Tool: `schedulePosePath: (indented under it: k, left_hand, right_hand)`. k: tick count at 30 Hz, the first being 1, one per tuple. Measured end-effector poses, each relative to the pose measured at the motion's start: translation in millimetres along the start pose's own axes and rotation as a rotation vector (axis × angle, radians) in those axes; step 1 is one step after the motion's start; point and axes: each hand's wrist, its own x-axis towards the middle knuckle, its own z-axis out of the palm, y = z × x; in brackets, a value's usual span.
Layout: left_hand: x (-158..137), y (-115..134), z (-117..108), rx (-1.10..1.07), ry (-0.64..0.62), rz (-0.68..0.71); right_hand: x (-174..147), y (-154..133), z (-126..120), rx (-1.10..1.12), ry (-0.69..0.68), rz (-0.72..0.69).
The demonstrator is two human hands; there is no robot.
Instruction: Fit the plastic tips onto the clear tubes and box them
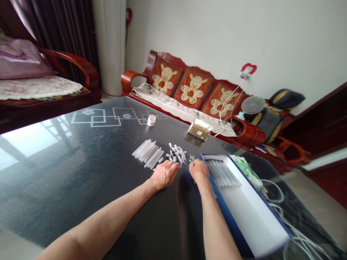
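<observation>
My left hand (166,174) rests on the dark tabletop with its fingers curled at the near edge of a pile of small white and black caps (177,153). What its fingertips hold, if anything, is hidden. Just left of the caps lies a row of clear whitish pen barrels (148,153). Beside the blue box, my right hand (199,170) is closed next to a little bunch of thin silvery pieces (192,158); its grip is hidden from view. Inside the open blue box (251,213) with a white interior, several slim clear pens (222,173) lie side by side.
Farther back on the glossy table (67,162) stand a small white jar (151,120) and a gold tissue box (199,130). A green-white packet (246,168) and loose white cables (295,234) lie right of the blue box. A wooden sofa (173,61) stands behind.
</observation>
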Motion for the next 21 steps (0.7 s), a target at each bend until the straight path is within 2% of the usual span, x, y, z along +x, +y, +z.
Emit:
schedulePosePath:
  k: [1,3,6,9,15,21]
  left_hand:
    - [0.2,0.5,-0.6,0.005,0.000,-0.006]
    - [0.3,1.1,-1.3,0.019,-0.007,-0.015]
    - [-0.1,1.4,-1.4,0.036,-0.016,-0.023]
    - [-0.3,1.5,-1.6,0.032,-0.011,-0.032]
    - [-0.6,1.1,-1.0,-0.002,0.001,-0.066]
    - [-2.0,-0.4,1.6,0.002,-0.017,-0.098]
  right_hand:
    - [-6.0,0.1,-0.5,0.130,0.029,-0.001]
    - [-19.1,0.8,2.4,0.580,0.046,0.042]
    - [-36.5,2.7,13.0,1.330,-0.056,0.120]
    - [-46.1,4.8,23.2,1.752,-0.126,0.178]
    - [-46.8,5.7,32.2,1.942,-0.268,0.192]
    - [-43.5,5.1,38.8,1.990,-0.284,0.264]
